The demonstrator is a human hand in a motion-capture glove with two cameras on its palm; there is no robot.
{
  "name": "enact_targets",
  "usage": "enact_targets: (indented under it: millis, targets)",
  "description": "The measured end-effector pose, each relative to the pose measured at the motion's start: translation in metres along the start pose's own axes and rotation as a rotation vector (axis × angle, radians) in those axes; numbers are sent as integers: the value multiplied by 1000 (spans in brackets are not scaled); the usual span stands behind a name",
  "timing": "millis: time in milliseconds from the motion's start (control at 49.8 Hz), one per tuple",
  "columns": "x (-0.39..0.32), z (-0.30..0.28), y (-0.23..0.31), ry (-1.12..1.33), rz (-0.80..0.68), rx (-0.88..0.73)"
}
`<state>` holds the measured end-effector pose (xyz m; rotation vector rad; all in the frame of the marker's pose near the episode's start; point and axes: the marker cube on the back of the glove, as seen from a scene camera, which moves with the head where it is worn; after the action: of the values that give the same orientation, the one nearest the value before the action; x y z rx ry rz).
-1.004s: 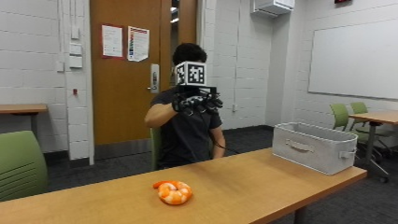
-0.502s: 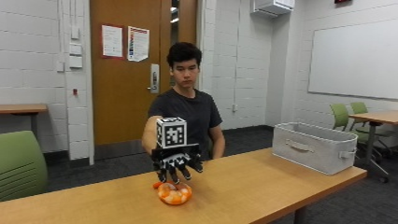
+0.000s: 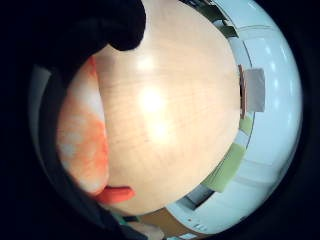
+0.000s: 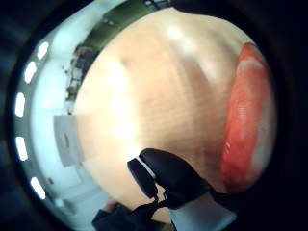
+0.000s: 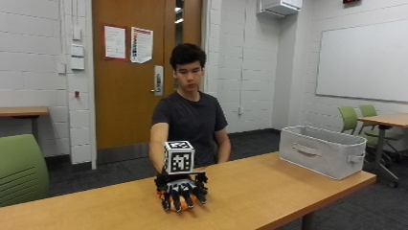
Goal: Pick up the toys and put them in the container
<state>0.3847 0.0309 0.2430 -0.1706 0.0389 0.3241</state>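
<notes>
Reaching down, the gloved right hand (image 5: pixel 181 190) covers the soft orange and white toy (image 5: pixel 184 204) on the smooth wooden table (image 5: pixel 274 191). Its fingers curl round the toy, touching it. Well apart, near the table's end, sits the gray boxy container (image 5: pixel 321 150).

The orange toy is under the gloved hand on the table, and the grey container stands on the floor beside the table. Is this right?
Not quite. The outside view shows the grey container standing on the table, at its far end, not on the floor. The rest holds: the gloved right hand is down over the orange toy on the table.
</notes>
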Motion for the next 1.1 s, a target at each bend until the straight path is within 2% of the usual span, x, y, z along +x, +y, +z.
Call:
enact_targets:
  millis: [141, 482, 642, 723, 863, 1104]
  targets:
    - [-2, 1, 5, 17, 26, 9]
    - [-7, -10, 13, 59, -26, 230]
    - [-15, -17, 22, 45, 35, 150]
    - [-21, -24, 22, 104, 20, 91]
    - [-41, -62, 15, 96, -8, 127]
    - [-92, -145, 15, 45, 29, 203]
